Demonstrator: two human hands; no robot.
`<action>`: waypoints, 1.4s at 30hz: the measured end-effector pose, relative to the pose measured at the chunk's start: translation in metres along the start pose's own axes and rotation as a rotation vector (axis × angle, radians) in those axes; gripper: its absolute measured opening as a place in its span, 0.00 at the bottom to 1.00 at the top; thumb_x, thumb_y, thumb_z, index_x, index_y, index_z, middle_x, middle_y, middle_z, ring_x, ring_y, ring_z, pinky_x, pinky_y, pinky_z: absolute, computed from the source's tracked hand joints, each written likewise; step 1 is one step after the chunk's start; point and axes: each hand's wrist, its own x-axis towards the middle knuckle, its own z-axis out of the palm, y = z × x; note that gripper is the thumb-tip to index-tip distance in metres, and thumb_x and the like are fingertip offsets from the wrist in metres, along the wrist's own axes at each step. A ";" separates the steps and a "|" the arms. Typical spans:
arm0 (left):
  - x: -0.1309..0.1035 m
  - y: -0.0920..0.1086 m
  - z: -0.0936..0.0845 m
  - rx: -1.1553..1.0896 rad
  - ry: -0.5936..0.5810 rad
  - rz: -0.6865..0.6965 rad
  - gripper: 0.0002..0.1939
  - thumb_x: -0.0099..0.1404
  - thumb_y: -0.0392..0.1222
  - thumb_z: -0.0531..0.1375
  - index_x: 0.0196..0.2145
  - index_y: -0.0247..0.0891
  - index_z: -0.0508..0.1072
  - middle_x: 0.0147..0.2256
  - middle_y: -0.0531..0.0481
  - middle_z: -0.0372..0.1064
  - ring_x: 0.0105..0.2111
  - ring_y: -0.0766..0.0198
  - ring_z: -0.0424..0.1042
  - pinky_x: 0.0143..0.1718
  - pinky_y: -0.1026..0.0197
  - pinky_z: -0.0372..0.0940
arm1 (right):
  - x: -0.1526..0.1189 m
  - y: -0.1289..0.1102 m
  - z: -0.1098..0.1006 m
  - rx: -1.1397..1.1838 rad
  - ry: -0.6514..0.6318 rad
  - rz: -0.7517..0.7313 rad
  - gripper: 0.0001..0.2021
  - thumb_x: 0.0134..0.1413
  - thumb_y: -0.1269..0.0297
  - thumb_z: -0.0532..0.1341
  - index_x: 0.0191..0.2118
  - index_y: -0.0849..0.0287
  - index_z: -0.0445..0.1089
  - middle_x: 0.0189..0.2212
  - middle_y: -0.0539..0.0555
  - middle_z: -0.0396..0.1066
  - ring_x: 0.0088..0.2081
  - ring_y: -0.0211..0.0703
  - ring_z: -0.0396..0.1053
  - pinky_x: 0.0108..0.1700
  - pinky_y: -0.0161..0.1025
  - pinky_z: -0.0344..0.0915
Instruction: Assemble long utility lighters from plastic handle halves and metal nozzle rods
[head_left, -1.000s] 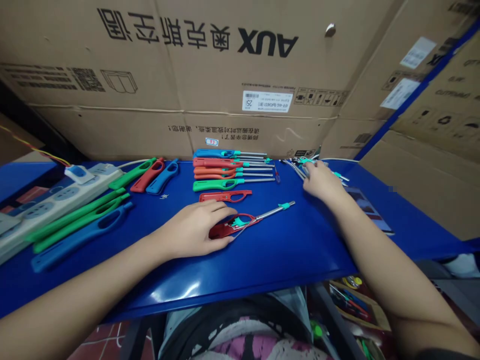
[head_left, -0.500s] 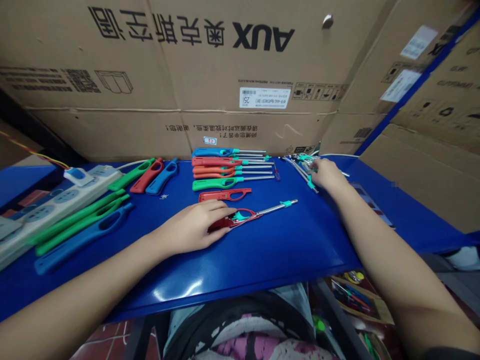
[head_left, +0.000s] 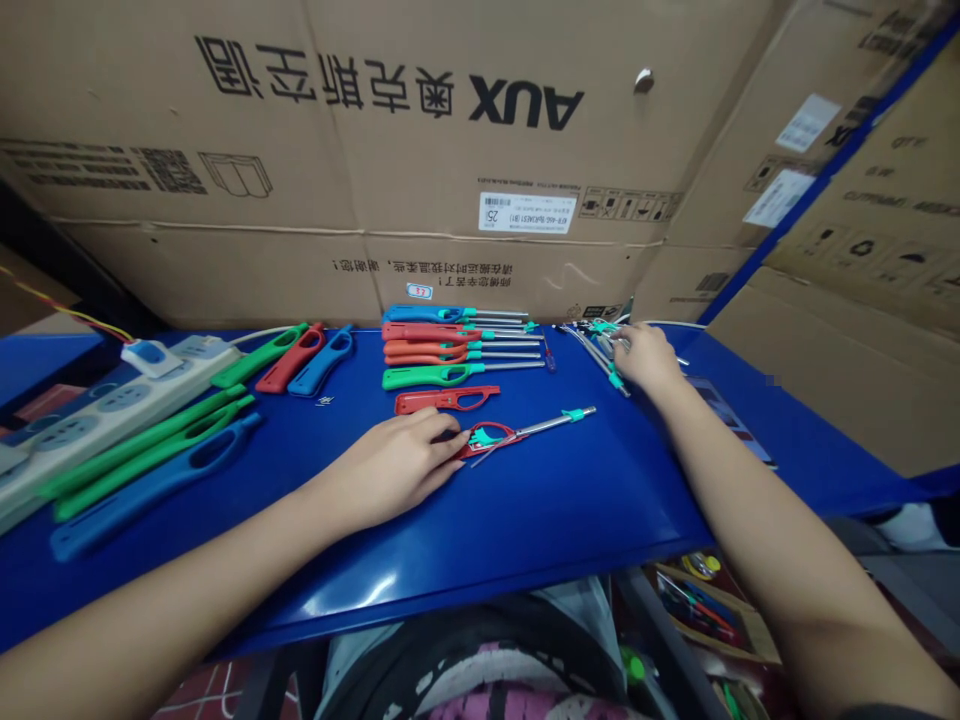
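My left hand [head_left: 397, 465] is closed around the handle end of an opened red stick lighter [head_left: 487, 445], whose metal tube and turquoise trigger show. The fingers hide the rest of its handle. Just behind it lies an empty red handle shell [head_left: 420, 401]. My right hand [head_left: 646, 358] reaches into a pile of metal lighter tubes [head_left: 604, 368] with turquoise parts. Its fingers are bent together there, and whatever is between them is hidden. Several lighters with tubes, among them a green lighter [head_left: 420, 377], lie stacked in a row at the back.
Handle shells, including a blue shell [head_left: 150, 490], lie at the left beside a white power strip [head_left: 169, 370]. A small screwdriver [head_left: 550, 360] lies by the lighter tubes. Cardboard [head_left: 420, 240] walls off the blue table [head_left: 480, 540]. Below its edge is a box [head_left: 761, 630] of parts.
My left hand has slid slightly down along the lighter handle, and a thin stick-like part now shows beside it. My right hand stays at the pile. The view has shifted slightly.
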 end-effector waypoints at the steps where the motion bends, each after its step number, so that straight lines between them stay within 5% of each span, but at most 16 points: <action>1: -0.001 0.001 -0.002 0.008 -0.003 -0.007 0.18 0.75 0.43 0.51 0.53 0.38 0.77 0.48 0.40 0.73 0.47 0.51 0.73 0.48 0.51 0.71 | 0.000 0.000 0.002 -0.002 0.002 0.021 0.15 0.60 0.65 0.57 0.46 0.62 0.77 0.52 0.66 0.70 0.55 0.63 0.63 0.53 0.53 0.64; 8: -0.001 -0.008 0.001 -0.066 -0.007 -0.035 0.17 0.75 0.43 0.53 0.54 0.39 0.76 0.49 0.42 0.73 0.47 0.55 0.74 0.49 0.55 0.70 | 0.008 0.006 0.014 0.048 0.007 0.161 0.13 0.55 0.57 0.62 0.38 0.61 0.78 0.51 0.65 0.68 0.55 0.63 0.60 0.52 0.53 0.62; 15: 0.000 -0.003 0.000 0.009 -0.034 -0.069 0.17 0.75 0.42 0.52 0.51 0.36 0.78 0.47 0.41 0.74 0.46 0.54 0.75 0.48 0.54 0.72 | 0.015 0.011 0.024 0.110 0.016 0.180 0.06 0.48 0.67 0.64 0.32 0.63 0.77 0.44 0.65 0.70 0.50 0.59 0.64 0.54 0.50 0.60; 22: -0.001 0.000 -0.001 -0.101 0.056 -0.103 0.17 0.72 0.43 0.56 0.54 0.37 0.76 0.49 0.42 0.75 0.48 0.52 0.75 0.48 0.51 0.72 | 0.014 0.010 0.003 0.173 0.115 0.157 0.06 0.50 0.66 0.62 0.31 0.62 0.75 0.42 0.65 0.71 0.48 0.57 0.66 0.51 0.50 0.62; 26: 0.002 0.004 0.000 -0.348 0.284 -0.208 0.20 0.68 0.49 0.60 0.54 0.38 0.76 0.50 0.43 0.76 0.51 0.52 0.75 0.53 0.52 0.70 | 0.002 -0.013 -0.011 0.494 0.201 0.040 0.08 0.48 0.61 0.66 0.32 0.60 0.75 0.35 0.58 0.73 0.37 0.49 0.68 0.44 0.46 0.65; 29: 0.006 0.008 0.005 -0.540 0.399 -0.327 0.19 0.67 0.50 0.62 0.51 0.38 0.79 0.50 0.43 0.77 0.52 0.52 0.75 0.57 0.52 0.68 | -0.019 -0.048 -0.014 0.814 0.073 -0.141 0.13 0.51 0.53 0.66 0.34 0.58 0.75 0.29 0.53 0.72 0.31 0.43 0.67 0.38 0.42 0.65; 35: 0.014 0.007 0.015 -0.960 0.424 -0.561 0.22 0.63 0.51 0.65 0.50 0.35 0.78 0.48 0.43 0.79 0.46 0.53 0.79 0.50 0.54 0.73 | -0.074 -0.110 -0.013 1.003 -0.084 -0.468 0.09 0.55 0.56 0.66 0.35 0.58 0.75 0.30 0.52 0.74 0.34 0.41 0.67 0.43 0.43 0.65; 42: 0.017 0.015 0.011 -1.159 0.439 -0.519 0.14 0.58 0.45 0.69 0.41 0.36 0.82 0.41 0.46 0.81 0.41 0.57 0.79 0.47 0.59 0.74 | -0.103 -0.126 -0.018 1.079 -0.329 -0.697 0.07 0.59 0.59 0.65 0.37 0.57 0.75 0.32 0.52 0.74 0.36 0.41 0.70 0.43 0.42 0.67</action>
